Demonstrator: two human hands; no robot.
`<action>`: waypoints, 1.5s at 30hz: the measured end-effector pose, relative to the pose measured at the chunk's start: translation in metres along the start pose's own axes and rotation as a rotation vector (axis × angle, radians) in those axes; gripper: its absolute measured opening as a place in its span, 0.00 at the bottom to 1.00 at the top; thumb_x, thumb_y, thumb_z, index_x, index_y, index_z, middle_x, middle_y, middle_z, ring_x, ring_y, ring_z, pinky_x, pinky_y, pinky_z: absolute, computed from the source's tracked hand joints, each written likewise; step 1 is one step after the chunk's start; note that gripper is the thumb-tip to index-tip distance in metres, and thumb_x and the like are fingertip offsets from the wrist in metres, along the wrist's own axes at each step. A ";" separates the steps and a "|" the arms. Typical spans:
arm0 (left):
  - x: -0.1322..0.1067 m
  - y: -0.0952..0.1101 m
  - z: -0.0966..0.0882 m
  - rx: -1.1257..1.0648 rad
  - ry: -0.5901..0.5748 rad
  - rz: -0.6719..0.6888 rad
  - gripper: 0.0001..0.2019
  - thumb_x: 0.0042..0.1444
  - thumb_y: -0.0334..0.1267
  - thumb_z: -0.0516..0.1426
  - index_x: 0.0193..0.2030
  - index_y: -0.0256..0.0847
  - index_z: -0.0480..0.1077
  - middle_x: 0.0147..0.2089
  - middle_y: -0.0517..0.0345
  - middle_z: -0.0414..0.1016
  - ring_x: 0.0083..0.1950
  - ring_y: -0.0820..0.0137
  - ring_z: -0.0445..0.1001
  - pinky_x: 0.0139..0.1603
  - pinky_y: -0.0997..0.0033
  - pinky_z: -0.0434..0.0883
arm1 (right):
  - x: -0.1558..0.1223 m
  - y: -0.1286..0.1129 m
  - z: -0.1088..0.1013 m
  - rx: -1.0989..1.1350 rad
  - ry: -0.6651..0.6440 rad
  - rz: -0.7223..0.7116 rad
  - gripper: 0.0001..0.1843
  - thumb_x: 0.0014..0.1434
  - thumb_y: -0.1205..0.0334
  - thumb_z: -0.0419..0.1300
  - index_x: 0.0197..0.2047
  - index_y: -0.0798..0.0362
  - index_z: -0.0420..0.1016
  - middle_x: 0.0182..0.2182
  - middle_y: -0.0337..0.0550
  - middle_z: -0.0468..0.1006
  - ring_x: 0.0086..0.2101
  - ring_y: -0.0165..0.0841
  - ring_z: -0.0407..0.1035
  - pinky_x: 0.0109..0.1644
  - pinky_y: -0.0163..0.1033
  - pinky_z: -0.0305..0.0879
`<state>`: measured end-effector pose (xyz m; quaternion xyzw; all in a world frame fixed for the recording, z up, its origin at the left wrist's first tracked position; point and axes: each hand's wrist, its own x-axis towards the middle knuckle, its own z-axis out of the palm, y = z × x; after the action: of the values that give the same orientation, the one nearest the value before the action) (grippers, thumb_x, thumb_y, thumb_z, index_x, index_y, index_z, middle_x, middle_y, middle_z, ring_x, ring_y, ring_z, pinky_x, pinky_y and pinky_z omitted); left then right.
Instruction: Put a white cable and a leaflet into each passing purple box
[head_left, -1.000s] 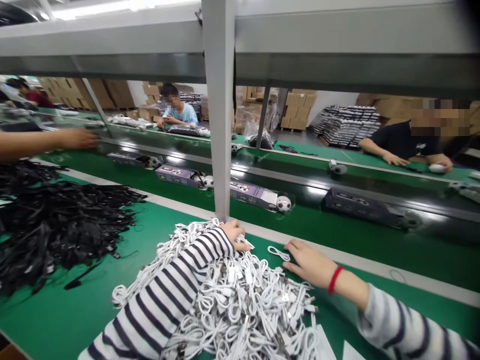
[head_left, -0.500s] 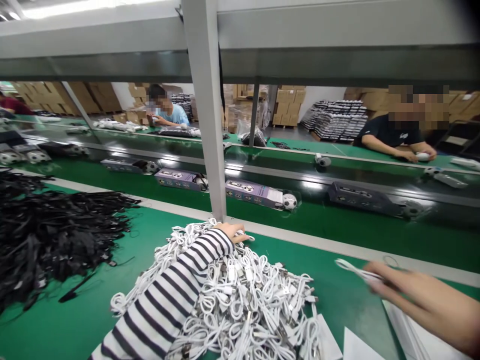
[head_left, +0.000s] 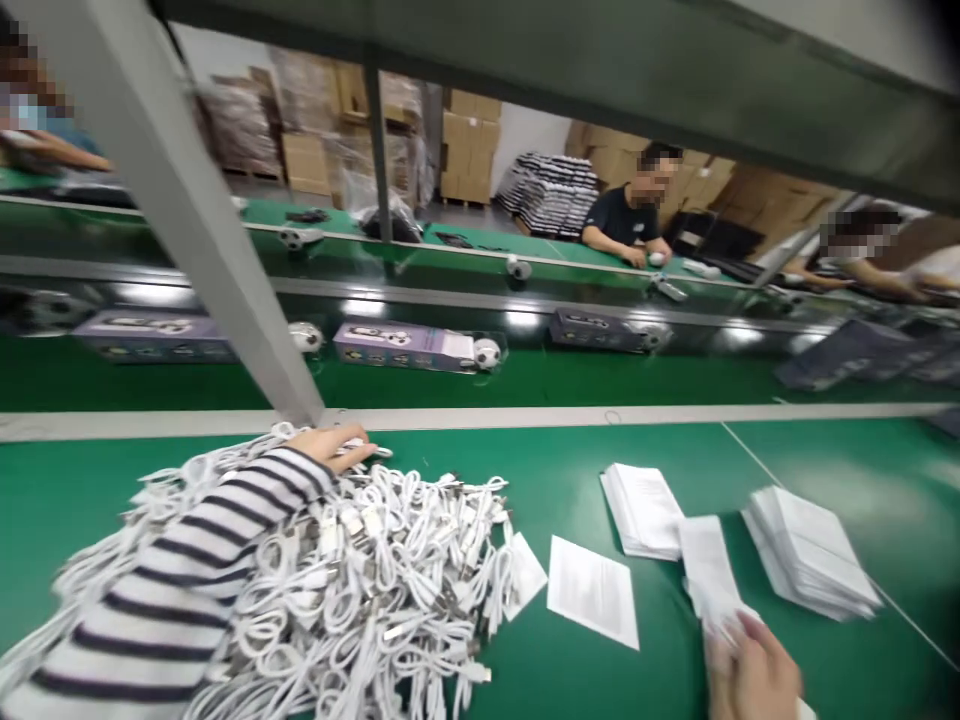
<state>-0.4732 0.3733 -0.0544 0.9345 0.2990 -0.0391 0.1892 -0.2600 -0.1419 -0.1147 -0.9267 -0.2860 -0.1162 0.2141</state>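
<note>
My left hand (head_left: pixel 334 447), in a black-and-white striped sleeve, rests at the back of a heap of coiled white USB cables (head_left: pixel 375 580). Its fingers close round a white cable, whose end (head_left: pixel 382 452) pokes out past the fingertips. At the lower right, my right hand (head_left: pixel 754 665) is somewhat blurred and pinches a white printed leaflet (head_left: pixel 706 560). Whether it also holds a cable is hidden. Beside that leaflet lies a leaflet stack (head_left: pixel 645 508), with a thicker leaflet stack (head_left: pixel 814 550) farther right. A single leaflet (head_left: pixel 592 592) lies flat between the cables and my right hand.
A grey post (head_left: pixel 187 210) rises behind the cable heap. Beyond the pale ledge (head_left: pixel 525 418), a belt carries purple boxes (head_left: pixel 405 345) with football-patterned items. Across it, a person in a dark shirt (head_left: pixel 624 220) handles a white object. Another person (head_left: pixel 862 250) sits farther right.
The view has swung right, bringing the leaflet stacks into sight. My right hand held a looped white cable before and now grips a leaflet. My left hand stays at the heap.
</note>
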 end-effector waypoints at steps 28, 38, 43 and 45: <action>-0.006 0.002 0.001 -0.049 0.015 0.039 0.36 0.48 0.70 0.36 0.40 0.44 0.69 0.33 0.53 0.74 0.34 0.61 0.71 0.34 0.68 0.64 | 0.039 -0.059 0.006 0.054 -0.199 -0.414 0.19 0.65 0.57 0.47 0.57 0.47 0.62 0.52 0.43 0.71 0.51 0.38 0.66 0.50 0.41 0.69; -0.005 -0.001 0.003 -0.030 0.032 0.042 0.34 0.50 0.68 0.38 0.40 0.44 0.70 0.35 0.53 0.75 0.36 0.61 0.72 0.37 0.67 0.66 | 0.058 -0.064 0.006 -0.037 -0.241 -0.476 0.17 0.64 0.58 0.47 0.54 0.49 0.63 0.52 0.44 0.71 0.50 0.39 0.66 0.49 0.44 0.69; -0.009 0.002 0.004 -0.018 0.059 0.047 0.30 0.52 0.65 0.39 0.40 0.45 0.71 0.36 0.54 0.75 0.38 0.62 0.73 0.40 0.67 0.66 | 0.055 -0.045 0.022 -0.102 -0.130 -0.605 0.18 0.64 0.60 0.46 0.55 0.49 0.63 0.52 0.45 0.71 0.47 0.39 0.70 0.41 0.41 0.72; -0.012 0.008 0.002 -0.011 0.072 0.034 0.29 0.53 0.63 0.40 0.40 0.45 0.71 0.35 0.54 0.75 0.37 0.63 0.73 0.39 0.68 0.66 | 0.056 -0.032 0.027 -0.118 -0.097 -0.641 0.18 0.63 0.58 0.48 0.56 0.49 0.63 0.52 0.46 0.72 0.46 0.40 0.71 0.39 0.40 0.72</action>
<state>-0.4782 0.3599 -0.0516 0.9391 0.2899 -0.0006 0.1844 -0.2307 -0.0790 -0.1096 -0.8049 -0.5656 -0.1498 0.0987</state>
